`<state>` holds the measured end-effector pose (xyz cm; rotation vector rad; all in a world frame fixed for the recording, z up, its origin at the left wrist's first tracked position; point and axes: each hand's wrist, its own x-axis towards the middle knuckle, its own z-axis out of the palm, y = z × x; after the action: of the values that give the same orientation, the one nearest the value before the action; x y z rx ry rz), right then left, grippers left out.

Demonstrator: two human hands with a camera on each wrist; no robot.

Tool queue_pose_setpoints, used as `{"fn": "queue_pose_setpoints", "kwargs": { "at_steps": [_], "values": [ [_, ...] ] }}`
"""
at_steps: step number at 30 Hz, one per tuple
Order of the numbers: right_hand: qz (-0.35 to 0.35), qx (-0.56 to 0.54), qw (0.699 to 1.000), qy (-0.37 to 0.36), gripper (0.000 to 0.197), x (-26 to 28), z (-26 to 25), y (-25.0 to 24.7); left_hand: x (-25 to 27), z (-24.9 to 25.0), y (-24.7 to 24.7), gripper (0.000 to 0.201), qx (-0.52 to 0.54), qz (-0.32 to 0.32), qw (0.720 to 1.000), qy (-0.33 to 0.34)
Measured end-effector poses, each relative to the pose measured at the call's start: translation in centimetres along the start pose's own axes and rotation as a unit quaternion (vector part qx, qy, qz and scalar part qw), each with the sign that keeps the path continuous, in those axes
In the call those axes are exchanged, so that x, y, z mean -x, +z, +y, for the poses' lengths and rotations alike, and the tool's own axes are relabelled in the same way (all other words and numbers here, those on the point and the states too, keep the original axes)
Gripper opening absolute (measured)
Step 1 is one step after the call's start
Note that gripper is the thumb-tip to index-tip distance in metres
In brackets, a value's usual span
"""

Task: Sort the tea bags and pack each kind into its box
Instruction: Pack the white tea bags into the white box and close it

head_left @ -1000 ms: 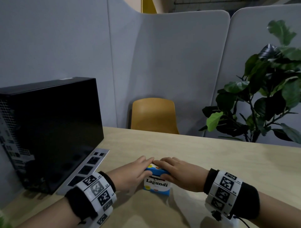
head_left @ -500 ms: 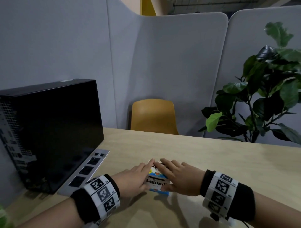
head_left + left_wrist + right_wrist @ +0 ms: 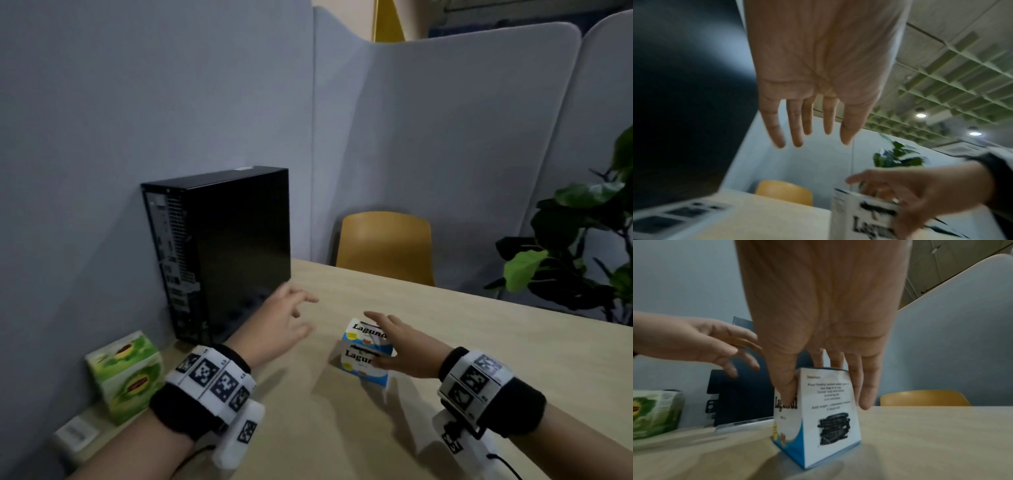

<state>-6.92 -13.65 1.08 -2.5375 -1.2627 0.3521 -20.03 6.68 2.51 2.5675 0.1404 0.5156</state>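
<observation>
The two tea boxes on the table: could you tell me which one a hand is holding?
The blue-and-white Lagundi box, held by the right hand; the green box stands untouched by the wall.

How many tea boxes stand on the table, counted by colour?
Blue and white cardboard Lagundi tea box: 1
Green cardboard tea box: 1
Total: 2 tea boxes on the light wooden table. No loose tea bags show.
</observation>
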Motion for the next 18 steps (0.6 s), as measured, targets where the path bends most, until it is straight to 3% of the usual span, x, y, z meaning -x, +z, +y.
{"fn": "queue_pose_setpoints", "kwargs": {
  "at_steps": [2,4,6,8,10,11,13,16,18],
  "values": [
    [-0.006,-0.016,1.000,-0.004,0.078,-0.5,-1.0,0.3,1.4,-1.6,-3.0,0.010,-0.060,0.118,0.991,-0.031],
    [-0.003,-0.011,1.000,-0.010,0.079,-0.8,-1.9,0.6,3.1,-3.8,-6.0,0.013,-0.115,0.178,0.975,-0.072],
    [0.002,0.008,1.000,-0.013,0.080,-0.9,-2.6,0.9,5.0,-6.3,-8.5,0.041,-0.155,0.123,0.965,-0.172],
    [0.006,0.014,1.000,-0.009,0.079,-0.9,-3.0,1.3,7.1,-8.1,-10.0,0.073,-0.248,-0.028,0.925,-0.285],
    [0.007,0.008,1.000,0.000,0.078,-0.6,-3.4,1.4,8.5,-9.0,-10.3,0.091,-0.298,-0.157,0.884,-0.325],
    [0.008,0.006,1.000,0.003,0.078,-0.4,-3.5,1.4,9.1,-9.1,-10.2,0.094,-0.305,-0.191,0.875,-0.324],
    [0.013,0.003,1.000,0.006,0.077,0.2,-3.8,1.5,9.8,-9.3,-9.8,0.095,-0.333,-0.209,0.862,-0.321],
    [0.018,0.003,1.000,0.013,0.077,1.1,-3.5,1.4,10.3,-8.9,-9.8,0.091,-0.372,-0.184,0.853,-0.316],
    [0.020,0.004,1.000,0.022,0.077,1.6,-3.0,1.0,10.0,-8.1,-9.4,0.085,-0.359,-0.171,0.870,-0.292]
  ]
}}
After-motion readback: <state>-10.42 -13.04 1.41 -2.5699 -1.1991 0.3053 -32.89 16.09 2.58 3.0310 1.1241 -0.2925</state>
